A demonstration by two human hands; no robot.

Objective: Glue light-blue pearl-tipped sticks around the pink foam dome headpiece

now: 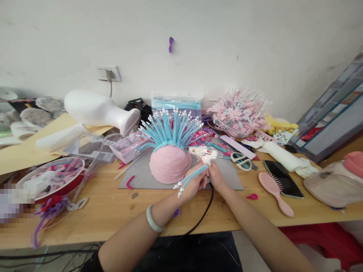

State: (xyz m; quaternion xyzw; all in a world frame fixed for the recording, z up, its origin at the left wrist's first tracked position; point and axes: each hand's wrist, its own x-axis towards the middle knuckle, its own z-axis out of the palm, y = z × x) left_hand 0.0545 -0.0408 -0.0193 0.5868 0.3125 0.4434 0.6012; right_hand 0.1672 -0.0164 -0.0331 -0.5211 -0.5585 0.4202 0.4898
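Observation:
My left hand is closed on a few light blue pipe-cleaner stems with white pearl beads at their ends. Right beside it, my right hand grips a white hot glue gun, whose nozzle points left. A black cord runs down from the gun. Just beyond my hands a pink ribbed dome sits on the grey cutting mat. Blue pipe-cleaner stems with pearl tips fan upward from its far side.
On the left are a white foam mannequin head, a box and a red-sided basin of scraps. A pink fluffy headpiece stands at the back right. Scissors, a pink hairbrush and a phone lie rightward.

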